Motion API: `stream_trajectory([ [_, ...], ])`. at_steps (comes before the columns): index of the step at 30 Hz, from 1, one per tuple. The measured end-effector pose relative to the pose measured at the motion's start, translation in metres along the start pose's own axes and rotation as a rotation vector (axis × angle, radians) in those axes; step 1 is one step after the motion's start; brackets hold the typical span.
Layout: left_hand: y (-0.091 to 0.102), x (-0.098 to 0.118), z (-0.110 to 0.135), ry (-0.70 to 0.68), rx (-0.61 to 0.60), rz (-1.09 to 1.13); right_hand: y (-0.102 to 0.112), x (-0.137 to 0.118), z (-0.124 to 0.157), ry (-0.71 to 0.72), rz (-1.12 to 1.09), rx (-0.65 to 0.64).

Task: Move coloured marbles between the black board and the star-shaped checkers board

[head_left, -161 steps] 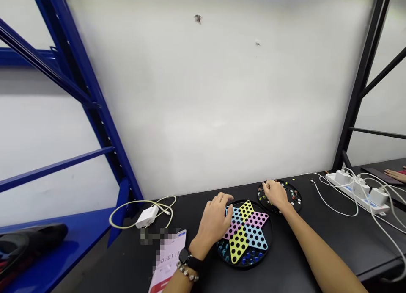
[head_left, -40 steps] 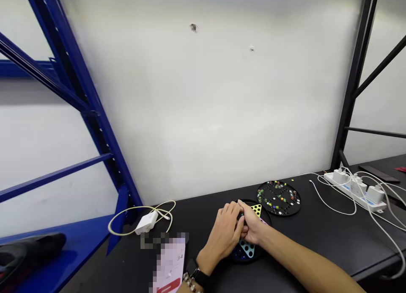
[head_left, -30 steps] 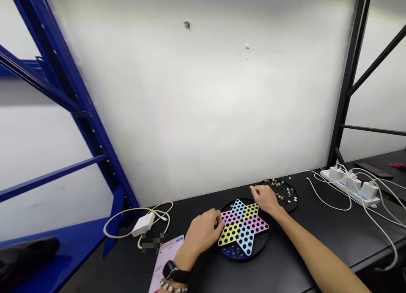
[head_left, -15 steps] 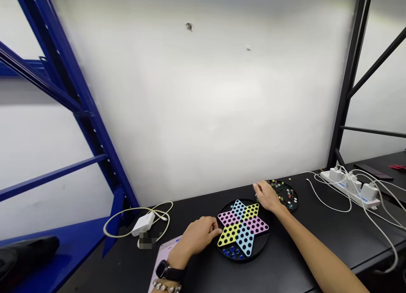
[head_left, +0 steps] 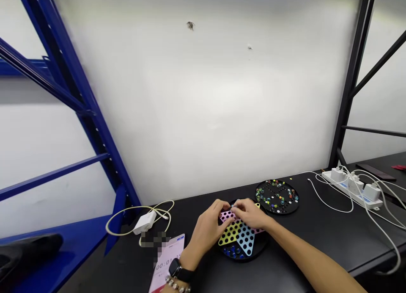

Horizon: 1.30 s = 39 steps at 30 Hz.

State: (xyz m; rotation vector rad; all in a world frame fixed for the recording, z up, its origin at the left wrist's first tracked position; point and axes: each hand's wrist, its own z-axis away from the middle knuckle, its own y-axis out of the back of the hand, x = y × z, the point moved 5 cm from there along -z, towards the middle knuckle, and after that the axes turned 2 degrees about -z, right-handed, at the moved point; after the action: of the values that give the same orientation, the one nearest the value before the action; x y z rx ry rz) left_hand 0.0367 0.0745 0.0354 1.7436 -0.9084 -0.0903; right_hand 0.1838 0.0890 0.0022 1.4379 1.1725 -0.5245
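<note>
A round black Chinese checkers board lies on the table with a coloured star of holes in yellow, pink and blue. Several blue marbles sit in its near rim pocket. My left hand is at the board's left side, thumb and fingers apart over the pink and yellow points. My right hand reaches over the board's far part, its bent fingertips close together near the left hand. Whatever those fingertips hold is hidden. Behind to the right, a black round tray carries many mixed marbles and small white discs.
A phone or tablet showing a timer lies left of the board. A white adapter with a looped cable is further left. A white power strip with plugs and cables lies at the right. A white wall stands behind.
My right hand has moved left from the marble tray to the board, uncovering the tray. My left hand has shifted right and up, onto the board's far left part.
</note>
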Motion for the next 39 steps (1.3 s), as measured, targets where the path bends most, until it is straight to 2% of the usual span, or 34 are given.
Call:
stream_trajectory([
  [3,-0.004,-0.007,0.002,0.054,-0.118,-0.079,0.043,0.018,-0.001,-0.056,0.435,0.239],
  [5,-0.009,-0.011,0.005,0.097,-0.227,-0.116,0.071,0.038,0.001,-0.151,0.634,0.32],
  [8,-0.012,-0.014,0.008,0.132,-0.315,-0.116,0.101,0.072,0.007,-0.338,0.821,0.343],
  [11,-0.013,-0.011,0.01,0.113,-0.367,-0.093,0.111,0.09,0.01,-0.426,0.898,0.332],
  [13,-0.014,-0.011,0.01,0.105,-0.397,-0.102,0.106,0.087,0.009,-0.372,0.852,0.313],
  [15,-0.015,-0.013,0.01,0.098,-0.396,-0.141,0.091,0.075,0.006,-0.266,0.738,0.252],
  [18,-0.014,-0.019,0.007,0.077,-0.315,-0.275,0.06,0.052,0.003,-0.101,0.594,0.113],
  [21,-0.012,-0.027,0.005,0.116,-0.263,-0.407,0.034,0.036,0.003,-0.019,0.588,0.024],
  [23,-0.012,-0.032,0.005,0.172,-0.273,-0.434,0.025,0.032,0.004,-0.011,0.61,0.011],
  [31,-0.008,-0.035,0.007,0.345,-0.278,-0.522,0.031,0.033,0.006,-0.073,0.685,0.057],
  [39,-0.021,-0.032,0.011,0.306,-0.355,-0.552,0.025,0.035,0.006,-0.171,0.712,0.008],
])
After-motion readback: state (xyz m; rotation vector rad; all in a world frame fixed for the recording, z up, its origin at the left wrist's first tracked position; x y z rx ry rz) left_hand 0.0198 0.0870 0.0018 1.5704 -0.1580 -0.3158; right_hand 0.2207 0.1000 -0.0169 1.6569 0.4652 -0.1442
